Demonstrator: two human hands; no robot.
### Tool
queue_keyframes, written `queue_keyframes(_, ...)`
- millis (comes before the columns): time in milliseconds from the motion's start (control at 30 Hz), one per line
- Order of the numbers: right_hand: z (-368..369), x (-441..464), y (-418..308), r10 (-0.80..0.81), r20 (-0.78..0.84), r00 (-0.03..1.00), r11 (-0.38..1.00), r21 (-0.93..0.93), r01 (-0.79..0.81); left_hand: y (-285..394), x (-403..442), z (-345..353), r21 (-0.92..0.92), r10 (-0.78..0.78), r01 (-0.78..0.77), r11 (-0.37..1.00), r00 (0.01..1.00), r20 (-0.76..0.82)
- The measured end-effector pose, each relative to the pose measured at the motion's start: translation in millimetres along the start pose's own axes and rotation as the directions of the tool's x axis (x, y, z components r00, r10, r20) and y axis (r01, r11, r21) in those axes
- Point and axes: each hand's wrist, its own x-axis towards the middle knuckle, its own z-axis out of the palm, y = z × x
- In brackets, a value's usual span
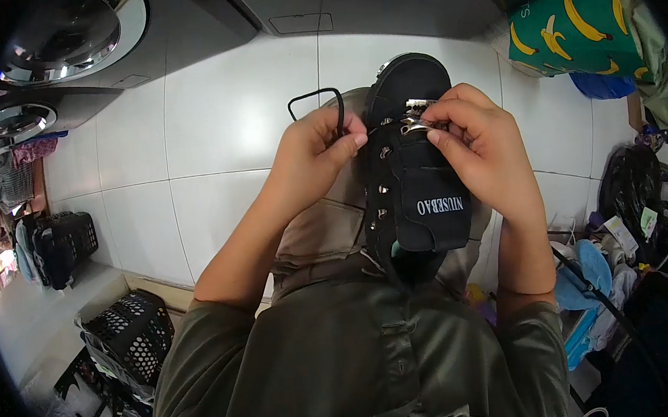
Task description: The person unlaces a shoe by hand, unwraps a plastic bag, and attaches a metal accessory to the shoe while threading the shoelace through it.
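A black high-top shoe lies on my lap, its toe pointing away from me. White letters reading NIUSEBAO mark its tongue, and small metal lace hooks run down its left edge. Beside that edge, my left hand is closed in a pinch on a black shoelace, which loops up above the fingers. Over the upper tongue, my right hand is closed on a small shiny metal tool; its exact kind is unclear. The tool's end is close to the upper lace hooks. My fingers hide part of it.
Grey front-loading machines line the far side of the white tiled floor. A green banana-print bag stands at upper right. Black perforated baskets are on the left. A black plastic bag and piled cloth lie at right.
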Motion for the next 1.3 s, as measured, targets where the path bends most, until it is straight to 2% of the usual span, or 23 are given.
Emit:
queue_keyframes(33, 0.2, -0.3, 0.1, 0.001, -0.003, 1.000, 1.000, -0.009, -0.001, 1.5, 0.6, 1.3, -0.142, 0.049, -0.049, 0.989, 0.999, -0.003)
queue_keyframes(67, 0.1, -0.2, 0.3, 0.001, -0.002, 1.000, 1.000, -0.010, -0.001, -0.8, 1.2, 4.0, -0.143, 0.049, -0.049, 0.989, 0.999, -0.004)
queue_keyframes(133, -0.2, 0.1, 0.6, -0.002, 0.003, 1.000, 1.000, 0.004, 0.002, -10.2, 1.3, 10.5, 0.063, 0.140, -0.137, 0.989, 0.988, -0.059)
queue_keyframes(167, 0.0, 0.7, 0.4, -0.003, 0.002, 1.000, 1.000, 0.003, 0.003, -13.5, 1.0, 12.3, 0.063, 0.142, -0.138, 0.988, 0.988, -0.059)
queue_keyframes(233, 0.9, 0.7, 0.5, 0.010, -0.016, 1.000, 1.000, 0.022, -0.010, -16.4, -0.9, 15.8, 0.191, 0.222, -0.200, 0.961, 0.969, -0.105)
queue_keyframes(267, 0.7, 0.1, 0.5, 0.013, -0.016, 1.000, 1.000, 0.023, -0.013, -15.9, -2.1, 16.4, 0.190, 0.220, -0.198, 0.962, 0.970, -0.103)
queue_keyframes(333, 0.1, 0.3, -0.4, 0.017, -0.012, 1.000, 1.000, 0.018, -0.017, -8.0, -4.6, 16.0, 0.290, 0.102, -0.056, 0.955, 0.984, -0.146)
queue_keyframes(367, 0.3, 0.9, -0.8, 0.015, -0.011, 1.000, 1.000, 0.019, -0.015, -9.3, -4.7, 14.8, 0.291, 0.103, -0.056, 0.955, 0.984, -0.148)
queue_keyframes(433, 0.1, 1.1, -1.3, 0.024, 0.000, 1.000, 1.000, 0.012, -0.024, -13.0, -4.2, 11.8, 0.424, 0.248, -0.179, 0.888, 0.962, -0.112)
queue_keyframes(567, 0.2, 0.5, -0.8, 0.005, -0.002, 1.000, 1.000, 0.002, -0.005, -2.7, -3.8, 7.8, 0.489, 0.326, -0.255, 0.834, 0.943, -0.065)
queue_keyframes(633, -0.1, -0.1, -2.6, 0.028, -0.005, 1.000, 1.000, 0.008, -0.028, 4.7, -3.8, 10.1, 0.053, 0.150, -0.142, 0.988, 0.972, -0.180)
queue_keyframes(700, 0.5, -0.3, -2.3, 0.013, -0.012, 1.000, 1.000, -0.001, -0.013, 7.6, -2.7, 13.2, 0.079, 0.198, -0.188, 0.979, 0.969, -0.146)
queue_keyframes(767, 0.4, 0.7, -1.6, -0.009, -0.022, 1.000, 1.000, -0.010, 0.009, 6.5, -1.7, 20.1, -0.072, 0.104, -0.109, 0.991, 0.993, -0.061)
queue_keyframes(800, 0.2, 0.5, -0.7, -0.008, -0.016, 1.000, 1.000, -0.011, 0.008, 7.2, -1.0, 21.0, -0.078, 0.045, -0.049, 0.996, 0.998, -0.051)
queue_keyframes(933, 2.3, -0.7, 3.4, -0.011, -0.035, 0.999, 1.000, 0.018, 0.011, 13.8, -0.3, 23.2, -0.170, -0.025, 0.020, 0.985, 0.999, -0.024)
queue_keyframes(1000, 1.7, 0.0, 1.8, 0.003, -0.031, 1.000, 1.000, 0.015, -0.002, 7.4, 2.6, 29.5, -0.055, 0.225, -0.237, 0.970, 0.959, -0.173)
queue_keyframes(1033, 1.5, 0.6, 1.0, 0.015, -0.029, 0.999, 1.000, 0.010, -0.015, 7.9, 2.7, 28.5, -0.054, 0.225, -0.237, 0.970, 0.959, -0.175)
queue_keyframes(1100, 1.7, 1.2, 1.0, 0.012, -0.029, 1.000, 1.000, 0.010, -0.011, 14.2, 3.2, 25.6, -0.163, 0.049, -0.066, 0.984, 0.993, -0.107)
queue_keyframes(1233, 1.6, -0.1, 2.3, 0.014, -0.012, 1.000, 1.000, 0.000, -0.014, 31.3, 0.4, 16.6, -0.220, 0.022, -0.056, 0.974, 0.988, -0.154)
queue_keyframes(1300, 2.1, 0.4, 2.7, 0.010, -0.021, 1.000, 1.000, 0.003, -0.010, 31.4, -1.9, 17.6, -0.342, 0.128, -0.164, 0.925, 0.984, -0.127)
